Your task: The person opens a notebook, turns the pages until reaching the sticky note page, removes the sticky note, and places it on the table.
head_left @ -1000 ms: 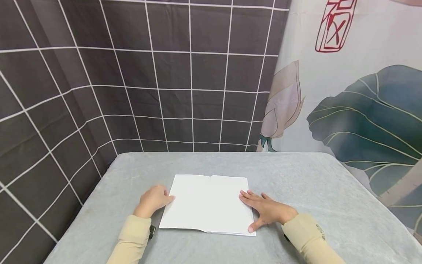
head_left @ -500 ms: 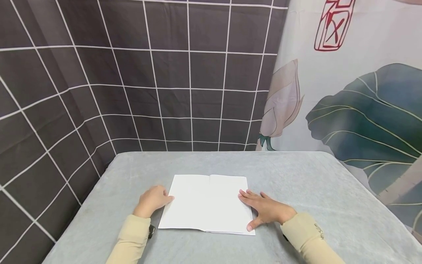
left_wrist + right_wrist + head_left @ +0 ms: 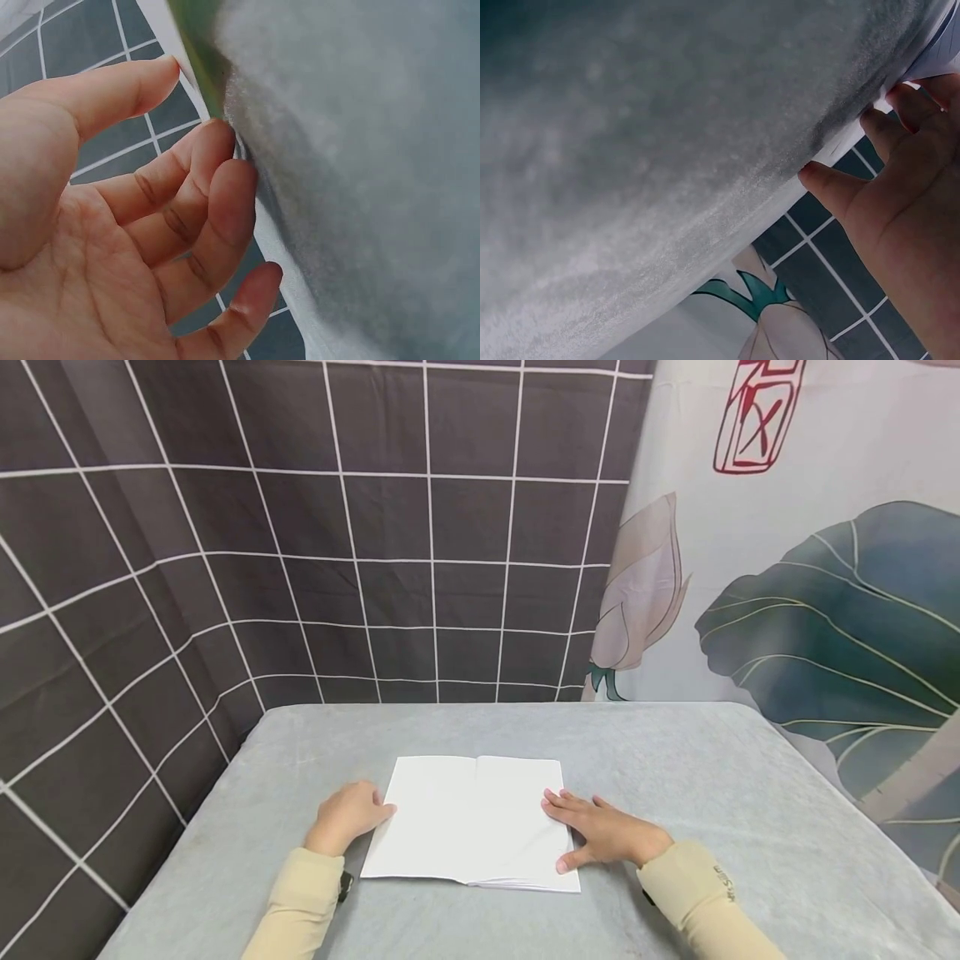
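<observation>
An opened white notebook [image 3: 472, 822] with blank pages lies on the grey-covered table, its centre fold running away from me. My left hand [image 3: 348, 817] is at the notebook's left edge, thumb on the page margin, the other fingers loosely bent beside the edge. The left wrist view shows the thumb and index tips apart along that edge, with green on the notebook's underside [image 3: 199, 45]. On the right page's outer edge rests my right hand [image 3: 603, 835], fingers spread and thumb near the lower corner. Several page edges fan slightly at the bottom right.
The grey cloth-covered table [image 3: 660, 752] extends around the notebook. Behind it hangs a dark curtain [image 3: 390, 518] with white grid lines. To the right is a pale hanging cloth [image 3: 675, 443] printed with a lotus bud and a large leaf.
My right thumb has slid a little up and inward from the lower right corner. The page edges there have fanned slightly. My left hand stays at the left edge.
</observation>
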Motion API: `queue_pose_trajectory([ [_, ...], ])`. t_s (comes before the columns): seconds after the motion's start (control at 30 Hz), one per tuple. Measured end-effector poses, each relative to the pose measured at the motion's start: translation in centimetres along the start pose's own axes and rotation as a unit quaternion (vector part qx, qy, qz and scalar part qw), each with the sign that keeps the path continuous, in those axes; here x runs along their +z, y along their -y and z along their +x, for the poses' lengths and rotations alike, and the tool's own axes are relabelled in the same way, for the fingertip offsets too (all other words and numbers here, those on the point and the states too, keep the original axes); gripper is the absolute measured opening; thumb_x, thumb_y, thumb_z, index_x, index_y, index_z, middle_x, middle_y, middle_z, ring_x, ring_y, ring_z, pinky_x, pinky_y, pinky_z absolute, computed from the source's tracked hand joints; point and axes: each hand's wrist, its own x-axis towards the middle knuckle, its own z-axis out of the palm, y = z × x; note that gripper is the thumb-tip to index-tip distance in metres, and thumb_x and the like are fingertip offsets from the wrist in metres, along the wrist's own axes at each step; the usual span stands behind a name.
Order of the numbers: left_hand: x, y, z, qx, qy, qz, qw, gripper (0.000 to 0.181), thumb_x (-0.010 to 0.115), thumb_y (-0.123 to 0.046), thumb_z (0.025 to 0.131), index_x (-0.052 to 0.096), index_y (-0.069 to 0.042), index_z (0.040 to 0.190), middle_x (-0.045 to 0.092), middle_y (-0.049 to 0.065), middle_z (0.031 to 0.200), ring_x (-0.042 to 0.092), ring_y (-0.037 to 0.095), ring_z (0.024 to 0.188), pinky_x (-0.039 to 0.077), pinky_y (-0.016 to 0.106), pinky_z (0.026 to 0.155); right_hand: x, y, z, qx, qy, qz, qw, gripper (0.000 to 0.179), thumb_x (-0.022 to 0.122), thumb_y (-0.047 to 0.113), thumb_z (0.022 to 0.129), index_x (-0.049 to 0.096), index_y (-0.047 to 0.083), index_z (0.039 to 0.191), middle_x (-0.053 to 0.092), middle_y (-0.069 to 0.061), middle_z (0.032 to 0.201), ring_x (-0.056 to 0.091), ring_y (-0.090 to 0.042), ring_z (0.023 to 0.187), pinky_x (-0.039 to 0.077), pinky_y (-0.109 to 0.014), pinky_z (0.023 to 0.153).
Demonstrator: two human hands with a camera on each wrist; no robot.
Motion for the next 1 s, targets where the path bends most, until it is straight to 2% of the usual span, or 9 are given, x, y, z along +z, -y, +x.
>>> queue_pose_trajectory([
  [0.2,0.0,-0.9,-0.5,0.026,-0.044,0.008,0.9986,0.019,0.072,-0.021,0.081,0.06,-0.007,0.084,0.058,0.005,0.073,0.049,0.019,0.063,0.04,0.035,0.057,-0.1,0.0,0.0,0.004,0.0,0.005,1.0,0.095,0.07,0.055,0.075,0.035,0.004,0.147,0.027,-0.013,0.157,0.024,-0.038,0.144,0.017,-0.067,0.109],
  [0.4,1.0,-2.6,-0.9,0.123,-0.126,0.031,0.984,0.015,0.071,-0.006,0.079,0.067,-0.005,0.094,0.067,0.008,0.087,0.063,0.024,0.074,0.051,0.038,0.067,-0.1,0.0,0.0,-0.002,-0.002,0.001,1.0,0.095,0.071,0.055,0.074,0.036,0.004,0.147,0.028,-0.015,0.156,0.026,-0.039,0.143,0.018,-0.068,0.108],
  [0.47,1.6,-3.2,-0.7,0.191,-0.158,0.034,0.9683,0.017,0.07,-0.003,0.078,0.068,-0.007,0.095,0.066,0.006,0.089,0.063,0.023,0.078,0.051,0.037,0.069,-0.1,0.0,0.0,-0.001,-0.001,0.004,1.0,0.095,0.072,0.054,0.074,0.036,0.004,0.147,0.028,-0.014,0.156,0.025,-0.039,0.143,0.017,-0.068,0.108],
  [0.5,1.8,-3.5,-0.6,0.232,-0.177,0.036,0.9559,0.019,0.069,-0.001,0.077,0.068,-0.008,0.095,0.065,0.004,0.089,0.063,0.022,0.079,0.05,0.035,0.07,-0.2,0.1,0.0,-0.001,0.0,0.005,1.0,0.095,0.072,0.054,0.074,0.036,0.004,0.147,0.028,-0.014,0.157,0.025,-0.039,0.143,0.017,-0.068,0.108],
  [0.53,2.1,-3.8,-0.5,0.275,-0.195,0.039,0.9406,0.021,0.069,0.0,0.076,0.068,-0.01,0.095,0.064,0.003,0.089,0.061,0.02,0.079,0.049,0.033,0.069,-0.2,0.1,0.0,0.0,0.0,0.005,1.0,0.095,0.072,0.054,0.074,0.036,0.004,0.147,0.028,-0.014,0.157,0.025,-0.039,0.143,0.017,-0.068,0.108],
  [0.63,2.8,-4.9,-0.5,0.396,-0.242,0.053,0.884,0.024,0.067,0.0,0.072,0.068,-0.013,0.092,0.061,-0.001,0.089,0.055,0.015,0.078,0.045,0.029,0.067,-0.3,0.1,0.0,0.001,0.003,0.004,1.0,0.095,0.071,0.054,0.075,0.035,0.004,0.147,0.027,-0.014,0.157,0.025,-0.039,0.143,0.017,-0.068,0.108],
  [0.7,3.3,-5.7,-0.8,0.448,-0.249,0.059,0.8569,0.021,0.068,-0.005,0.074,0.068,-0.016,0.092,0.061,-0.003,0.09,0.053,0.013,0.078,0.043,0.027,0.068,-0.3,0.1,0.0,0.001,0.004,0.004,1.0,0.096,0.071,0.054,0.075,0.035,0.004,0.147,0.027,-0.014,0.157,0.025,-0.039,0.143,0.017,-0.068,0.108],
  [0.8,3.7,-6.7,-1.7,0.488,-0.227,0.061,0.8408,0.013,0.07,-0.017,0.08,0.067,-0.019,0.093,0.06,-0.006,0.091,0.053,0.01,0.08,0.043,0.026,0.07,-0.3,0.1,0.0,0.003,0.005,0.004,1.0,0.096,0.071,0.054,0.074,0.035,0.004,0.147,0.027,-0.014,0.157,0.024,-0.039,0.143,0.017,-0.068,0.108],
  [1.0,3.9,-8.2,-3.1,0.51,-0.178,0.061,0.8393,0.023,0.071,-0.04,0.082,0.067,-0.021,0.095,0.06,-0.01,0.09,0.053,0.008,0.082,0.041,0.024,0.072,-0.3,0.2,0.1,0.013,0.01,0.009,0.9998,0.095,0.071,0.055,0.075,0.035,0.005,0.148,0.027,-0.013,0.157,0.024,-0.038,0.144,0.018,-0.067,0.108],
])
